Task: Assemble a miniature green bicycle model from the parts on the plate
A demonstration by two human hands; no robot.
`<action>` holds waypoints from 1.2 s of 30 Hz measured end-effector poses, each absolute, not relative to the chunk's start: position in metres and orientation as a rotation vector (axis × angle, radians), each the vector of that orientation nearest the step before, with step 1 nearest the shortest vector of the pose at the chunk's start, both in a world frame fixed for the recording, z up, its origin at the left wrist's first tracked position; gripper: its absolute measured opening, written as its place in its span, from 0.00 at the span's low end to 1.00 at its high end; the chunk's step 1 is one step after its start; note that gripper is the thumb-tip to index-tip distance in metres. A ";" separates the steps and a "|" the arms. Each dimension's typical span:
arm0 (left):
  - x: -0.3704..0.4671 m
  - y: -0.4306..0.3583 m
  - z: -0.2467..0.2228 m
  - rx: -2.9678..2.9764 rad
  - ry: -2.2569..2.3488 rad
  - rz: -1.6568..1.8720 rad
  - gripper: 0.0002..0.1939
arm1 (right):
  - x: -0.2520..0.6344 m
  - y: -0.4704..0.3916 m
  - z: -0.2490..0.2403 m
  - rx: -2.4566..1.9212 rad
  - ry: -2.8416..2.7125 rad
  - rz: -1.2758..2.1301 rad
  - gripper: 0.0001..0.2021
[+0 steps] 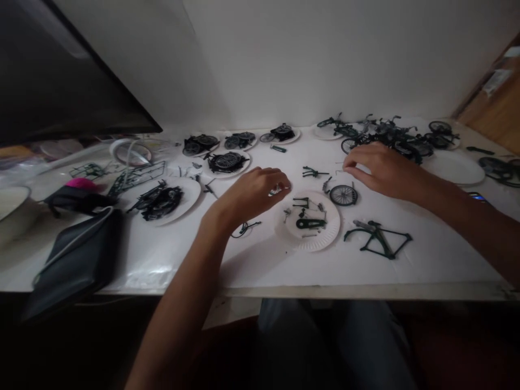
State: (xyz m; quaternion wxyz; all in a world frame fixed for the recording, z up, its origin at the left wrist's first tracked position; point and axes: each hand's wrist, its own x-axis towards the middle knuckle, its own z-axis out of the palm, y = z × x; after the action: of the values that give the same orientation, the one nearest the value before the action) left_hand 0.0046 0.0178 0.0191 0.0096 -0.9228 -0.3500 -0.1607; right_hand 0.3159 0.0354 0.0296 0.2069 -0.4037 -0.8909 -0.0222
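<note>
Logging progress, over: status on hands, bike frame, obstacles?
Left hand, right hand over table; grips unclear. Bike frame on table, unheld. Wheel between right hand and parts plate.

Probably a home: dark screen (60, 81) beside cluttered table (252, 273).

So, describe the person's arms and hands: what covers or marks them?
The left hand and right hand are ungloved, with no watch or bracelet visible at either wrist. The left forearm and right forearm are slim and bare, with no sleeve in view. Dim light could hide small rings.

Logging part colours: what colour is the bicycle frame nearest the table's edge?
The bicycle frame is dark green (head view).
</note>
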 end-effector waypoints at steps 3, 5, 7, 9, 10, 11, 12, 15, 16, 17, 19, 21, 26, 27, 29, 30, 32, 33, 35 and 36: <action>0.005 0.014 0.024 -2.876 -1.120 -0.511 0.15 | 0.335 0.011 0.029 -1.015 -2.460 -0.229 0.10; 0.007 0.012 0.026 -2.874 -1.133 -0.503 0.16 | 0.344 -0.002 0.020 -0.970 -2.356 -0.269 0.07; 0.009 0.012 0.026 -2.868 -1.148 -0.504 0.16 | 0.350 -0.014 0.009 -0.923 -2.278 -0.272 0.05; 0.011 0.011 0.027 -2.866 -1.164 -0.496 0.15 | 0.353 -0.030 0.001 -0.896 -2.255 -0.252 0.06; 0.011 0.011 0.028 -2.866 -1.172 -0.489 0.14 | 0.354 -0.039 -0.002 -0.872 -2.266 -0.231 0.06; 0.011 0.009 0.028 -2.866 -1.179 -0.483 0.14 | 0.355 -0.048 -0.005 -0.857 -2.265 -0.213 0.08; 0.009 0.007 0.029 -2.862 -1.192 -0.483 0.14 | 0.355 -0.058 -0.007 -0.844 -2.255 -0.206 0.09; 0.002 -0.005 0.030 -2.801 -1.249 -0.531 0.13 | 0.359 -0.082 -0.016 -0.879 -2.218 -0.235 0.12; -0.001 -0.010 0.030 -2.774 -1.259 -0.538 0.13 | 0.361 -0.087 -0.020 -0.892 -2.195 -0.262 0.12; -0.004 -0.015 0.030 -2.753 -1.260 -0.525 0.14 | 0.362 -0.091 -0.024 -0.910 -2.182 -0.246 0.12; -0.010 -0.024 0.029 -2.727 -1.248 -0.463 0.14 | 0.365 -0.094 -0.032 -0.943 -2.163 -0.241 0.12; -0.014 -0.031 0.030 -2.712 -1.244 -0.391 0.14 | 0.366 -0.094 -0.036 -0.960 -2.160 -0.239 0.12; -0.010 -0.035 0.030 -2.680 -1.202 -0.349 0.13 | 0.366 -0.092 -0.038 -0.938 -2.219 -0.208 0.09; -0.007 -0.035 0.029 -2.672 -1.166 -0.350 0.13 | 0.366 -0.092 -0.038 -0.932 -2.228 -0.210 0.09; 0.002 -0.036 0.025 -2.667 -1.100 -0.336 0.13 | 0.366 -0.093 -0.038 -0.930 -2.239 -0.226 0.09; 0.006 -0.035 0.023 -2.672 -1.084 -0.319 0.12 | 0.366 -0.093 -0.038 -0.935 -2.242 -0.234 0.09; 0.011 -0.034 0.019 -2.687 -1.102 -0.260 0.10 | 0.367 -0.094 -0.038 -0.936 -2.246 -0.246 0.08; 0.012 -0.033 0.017 -2.683 -1.127 -0.232 0.10 | 0.367 -0.094 -0.038 -0.932 -2.248 -0.243 0.08; 0.009 -0.031 0.017 -2.662 -1.170 -0.190 0.10 | 0.368 -0.094 -0.039 -0.924 -2.250 -0.226 0.08; 0.006 -0.030 0.018 -2.643 -1.181 -0.192 0.11 | 0.369 -0.094 -0.039 -0.926 -2.249 -0.214 0.07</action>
State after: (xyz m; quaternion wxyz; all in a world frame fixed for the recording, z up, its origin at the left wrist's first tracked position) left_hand 0.0061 -0.0299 0.0182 0.1202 -0.9044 -0.4041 -0.0656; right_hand 0.3687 -0.0938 -0.0391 0.3431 -0.3562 -0.8652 -0.0824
